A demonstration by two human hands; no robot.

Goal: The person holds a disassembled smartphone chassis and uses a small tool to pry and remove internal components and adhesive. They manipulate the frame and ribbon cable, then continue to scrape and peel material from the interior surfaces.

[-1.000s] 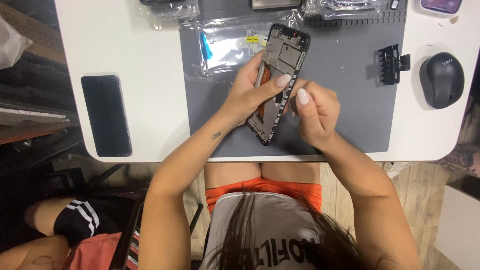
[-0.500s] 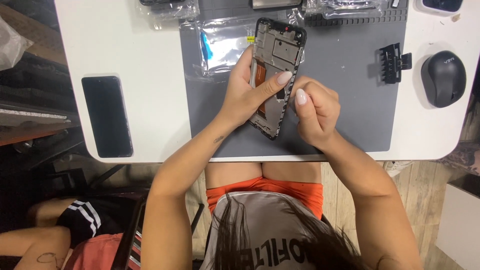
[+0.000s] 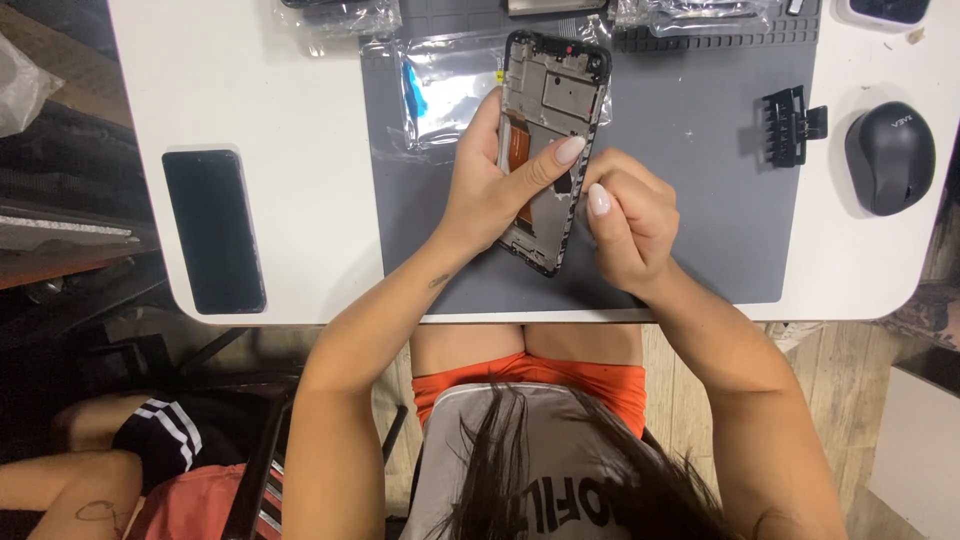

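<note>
White tabletop (image 3: 300, 120) fills the upper part of the view, with wooden floor (image 3: 850, 400) showing below its near edge. On the table lies a grey mat (image 3: 700, 200), and the grip sits over the mat's near middle.

Both forearms rise from the lower edge and converge at the grip. The left arm comes up from the lower left, wrist bent so the left hand (image 3: 490, 190) wraps the frame (image 3: 545, 130) from its left side, with the thumb laid across the frame's face. This hand is clasped around the frame, which tilts with its top end away from the person, above the mat. The right hand (image 3: 625, 215) is curled into a loose fist just right of the frame's lower half, thumb pointing up at the frame's edge; whether it pinches something small cannot be told.

Far left of the grip, a black phone (image 3: 213, 230) lies flat on the table. Just behind and left of the grip sits a clear bag (image 3: 440, 90) on the mat. Far right of the grip rests a dark mouse (image 3: 890, 157), and between it and the grip stands a small black holder (image 3: 790, 125) at the mat's edge.
</note>
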